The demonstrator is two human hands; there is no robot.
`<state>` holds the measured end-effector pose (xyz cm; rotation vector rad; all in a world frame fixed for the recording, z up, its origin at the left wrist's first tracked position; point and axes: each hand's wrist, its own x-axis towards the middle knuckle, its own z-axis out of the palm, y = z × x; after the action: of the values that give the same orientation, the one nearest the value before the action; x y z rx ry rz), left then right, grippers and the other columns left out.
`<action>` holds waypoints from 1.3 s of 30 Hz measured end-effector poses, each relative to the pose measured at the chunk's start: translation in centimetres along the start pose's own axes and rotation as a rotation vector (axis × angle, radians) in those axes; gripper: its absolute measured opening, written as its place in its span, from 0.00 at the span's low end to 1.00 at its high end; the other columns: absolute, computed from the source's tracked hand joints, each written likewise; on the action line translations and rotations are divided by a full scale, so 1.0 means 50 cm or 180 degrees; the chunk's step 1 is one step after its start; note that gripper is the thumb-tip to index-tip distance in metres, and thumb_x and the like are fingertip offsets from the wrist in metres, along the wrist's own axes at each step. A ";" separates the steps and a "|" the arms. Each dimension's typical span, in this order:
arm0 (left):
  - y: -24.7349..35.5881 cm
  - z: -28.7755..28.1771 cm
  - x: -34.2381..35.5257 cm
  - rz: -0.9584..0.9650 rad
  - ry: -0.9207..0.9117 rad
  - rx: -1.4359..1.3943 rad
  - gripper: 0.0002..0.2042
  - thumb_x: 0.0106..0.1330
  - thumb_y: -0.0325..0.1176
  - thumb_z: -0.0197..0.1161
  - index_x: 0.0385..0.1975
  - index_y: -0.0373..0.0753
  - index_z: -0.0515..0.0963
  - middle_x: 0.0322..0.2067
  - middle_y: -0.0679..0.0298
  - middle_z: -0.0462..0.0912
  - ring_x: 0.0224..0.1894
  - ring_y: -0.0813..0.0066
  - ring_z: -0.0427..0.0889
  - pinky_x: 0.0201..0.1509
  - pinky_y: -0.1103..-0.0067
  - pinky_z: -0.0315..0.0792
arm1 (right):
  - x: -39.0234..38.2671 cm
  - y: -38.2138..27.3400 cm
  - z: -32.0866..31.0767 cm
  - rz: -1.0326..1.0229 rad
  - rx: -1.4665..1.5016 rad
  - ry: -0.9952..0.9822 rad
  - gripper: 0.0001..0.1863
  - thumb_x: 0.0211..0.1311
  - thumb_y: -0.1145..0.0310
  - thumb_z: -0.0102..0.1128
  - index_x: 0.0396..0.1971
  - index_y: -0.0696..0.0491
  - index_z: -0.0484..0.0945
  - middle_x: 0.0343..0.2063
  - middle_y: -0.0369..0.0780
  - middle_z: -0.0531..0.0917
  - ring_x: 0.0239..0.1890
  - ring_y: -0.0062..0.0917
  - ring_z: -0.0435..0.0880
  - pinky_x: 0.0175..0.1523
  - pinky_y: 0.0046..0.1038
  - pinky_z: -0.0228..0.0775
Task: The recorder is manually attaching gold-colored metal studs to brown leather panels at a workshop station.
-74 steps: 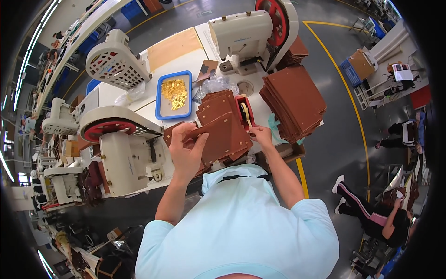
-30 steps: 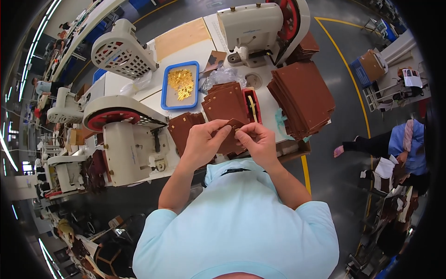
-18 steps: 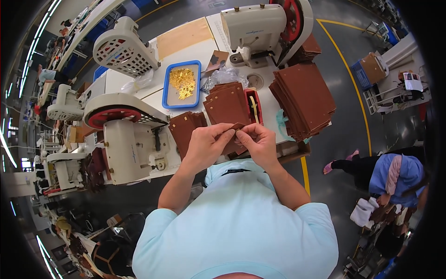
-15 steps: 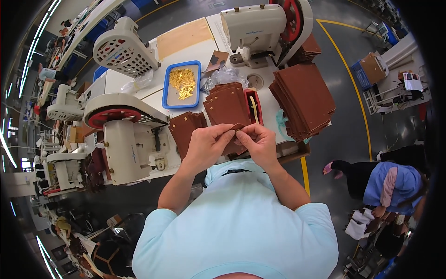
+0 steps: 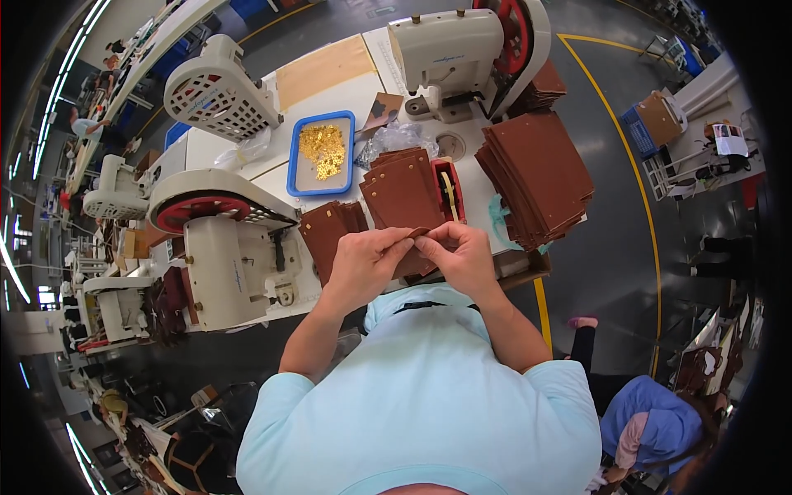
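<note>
At the near edge of the table, my left hand (image 5: 363, 262) and my right hand (image 5: 462, 256) meet with thumbs and index fingers closed on a brown leather piece (image 5: 419, 233). Only a small part of it shows between the fingertips; the fingers hide any small fitting there. Just beyond my hands lies a stack of brown leather panels (image 5: 401, 188) with small gold-coloured studs. A smaller stack of brown leather pieces (image 5: 328, 227) with gold-coloured fittings is left of it. Close to my right hand stands a red tool or holder (image 5: 450, 191) with a pale strip inside.
A blue tray (image 5: 292, 157) of small gold metal parts (image 5: 323, 150) stands beyond the stacks, with clear plastic bags (image 5: 400, 139) beside it. A tall pile of brown leather panels (image 5: 540, 177) is at the right. White machines (image 5: 223, 268) flank the table. A person in blue (image 5: 652, 421) is at lower right.
My hands stay together on the leather piece, with the fingertips shifted slightly. The person in blue at the right has moved nearer to me, toward the lower edge.
</note>
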<state>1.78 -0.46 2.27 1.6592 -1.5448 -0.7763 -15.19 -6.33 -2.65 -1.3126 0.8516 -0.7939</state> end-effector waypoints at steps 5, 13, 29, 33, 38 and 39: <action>-0.018 0.006 -0.012 -0.0394 -0.0014 -0.0449 0.08 0.64 0.29 0.63 0.41 0.35 0.83 0.24 0.58 0.84 0.24 0.80 0.80 0.28 0.81 0.72 | 0.003 -0.028 -0.008 0.0227 -0.0755 0.0119 0.12 0.55 0.67 0.72 0.21 0.60 0.82 0.20 0.40 0.84 0.23 0.14 0.80 0.28 0.19 0.70; -0.078 -0.044 -0.024 -0.0575 0.0540 -0.1188 0.09 0.66 0.28 0.62 0.41 0.30 0.82 0.30 0.68 0.84 0.32 0.87 0.77 0.36 0.87 0.72 | 0.047 0.052 -0.059 0.0558 -0.0093 0.0403 0.10 0.61 0.68 0.67 0.29 0.59 0.81 0.22 0.35 0.83 0.23 0.14 0.80 0.30 0.17 0.74; -0.461 0.085 -0.305 -0.2036 0.2899 -0.3176 0.18 0.65 0.18 0.53 0.54 0.37 0.66 0.45 0.59 0.79 0.44 0.69 0.82 0.43 0.74 0.80 | 0.071 0.312 -0.175 0.1305 -0.0704 0.0612 0.10 0.62 0.66 0.63 0.29 0.58 0.80 0.23 0.35 0.83 0.21 0.14 0.79 0.25 0.17 0.68; -0.520 0.130 -0.319 -0.3151 0.2337 -0.2385 0.22 0.63 0.21 0.58 0.57 0.38 0.63 0.39 0.58 0.79 0.31 0.70 0.83 0.29 0.77 0.79 | 0.085 0.364 -0.173 0.1132 -0.1274 0.0693 0.12 0.60 0.64 0.64 0.32 0.60 0.81 0.25 0.39 0.85 0.23 0.23 0.83 0.30 0.23 0.73; -0.567 0.124 -0.350 -0.3579 0.1901 -0.0062 0.32 0.56 0.33 0.67 0.61 0.44 0.60 0.30 0.57 0.81 0.32 0.62 0.82 0.36 0.65 0.75 | 0.099 0.391 -0.172 -0.0009 -0.2970 0.1300 0.18 0.57 0.59 0.64 0.38 0.58 0.82 0.37 0.47 0.85 0.41 0.44 0.83 0.50 0.39 0.73; -0.552 0.124 -0.338 -0.3552 0.1864 -0.0073 0.32 0.56 0.33 0.67 0.61 0.44 0.60 0.30 0.57 0.81 0.32 0.62 0.82 0.36 0.65 0.75 | 0.101 0.411 -0.178 -0.0037 -0.3153 0.1306 0.19 0.56 0.58 0.64 0.40 0.58 0.83 0.38 0.47 0.85 0.43 0.43 0.83 0.51 0.39 0.73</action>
<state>10.33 16.05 -24.94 2.4138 -0.1209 -0.6971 -20.26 -12.99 -24.00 -2.0380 1.6934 -0.6671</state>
